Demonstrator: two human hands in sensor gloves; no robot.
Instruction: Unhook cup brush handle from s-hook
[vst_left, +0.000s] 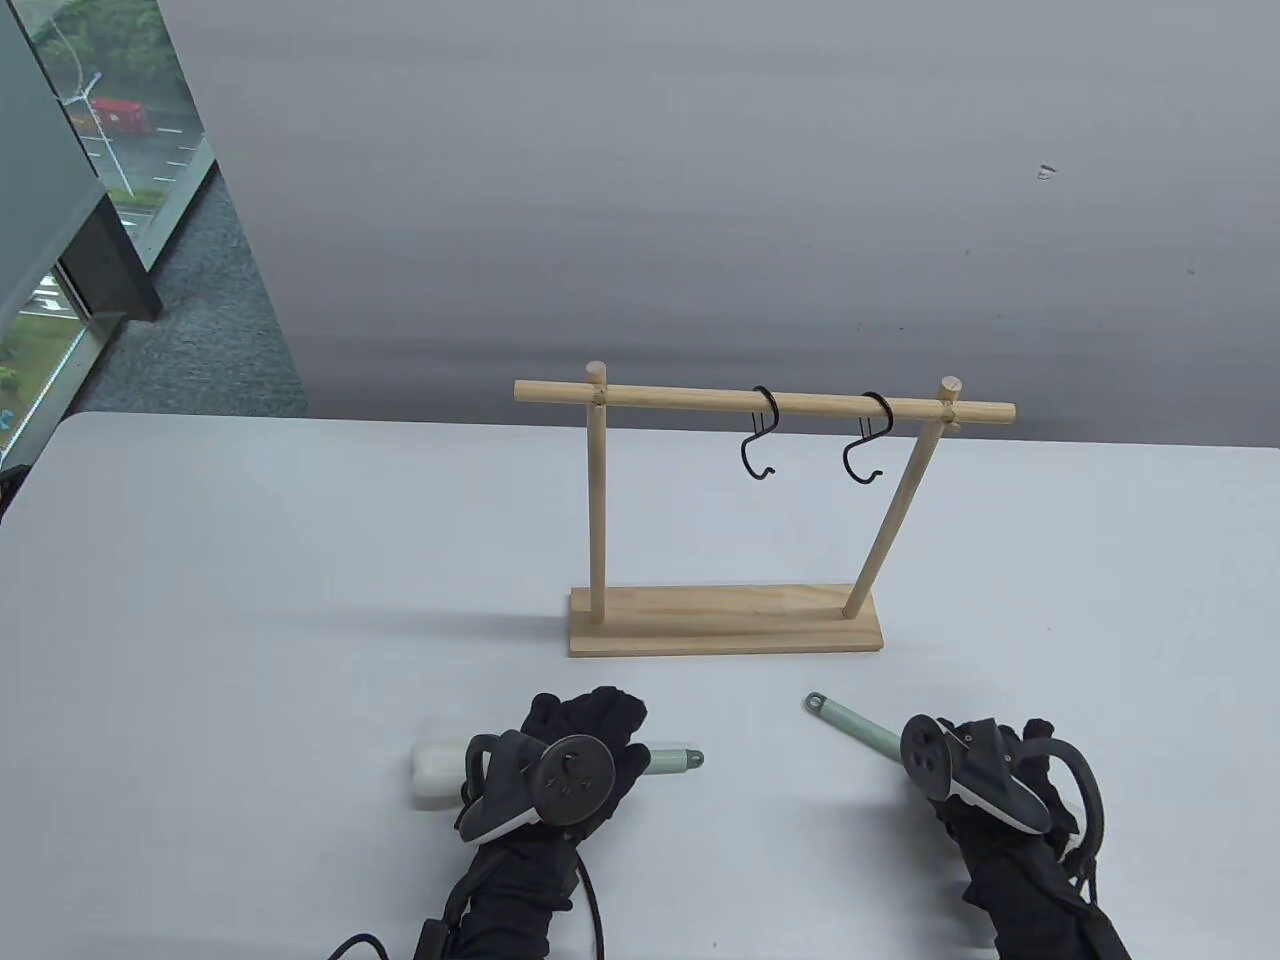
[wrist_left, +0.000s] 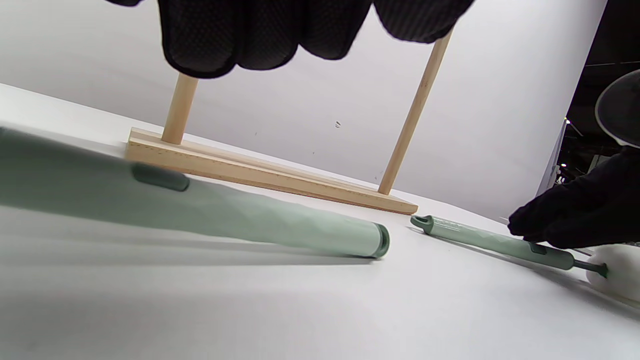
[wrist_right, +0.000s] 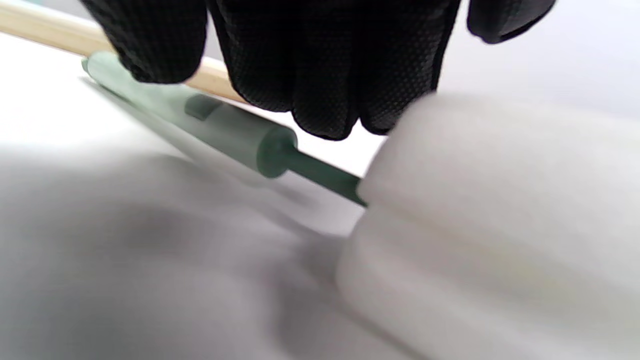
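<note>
The left hand (vst_left: 585, 745) lies over the middle of one cup brush, its gloved fingers (wrist_left: 210, 35) draped above the handle; whether they actually grip it cannot be told, since the left wrist view shows the fingers hanging clear of the handle below. The right hand (vst_left: 985, 775) sits over the other brush, and its fingers (wrist_right: 320, 70) hang just above where that handle meets its stem; here too, contact cannot be made out, and how far either hand is spread is hidden by the trackers.

Both hands rest low on the white surface (vst_left: 250, 600), near its front edge. Behind them stands the wooden rack (vst_left: 725, 620): a flat base, two posts, and a crossbar.

The left cup brush (vst_left: 672, 761) lies flat on the surface, roughly level across the table view, its pale green handle ending in a small hanging loop that points right and its white sponge head (vst_left: 437, 772) sticking out to the left of the hand. The right cup brush (vst_left: 850, 722) also lies on the surface, angled with its loop end up and to the left; a dark green stem joins its handle to a white sponge head (wrist_right: 500, 225).

Two black s-hooks (vst_left: 760, 435) (vst_left: 866, 440) hang from the right half of the crossbar, both bare.
</note>
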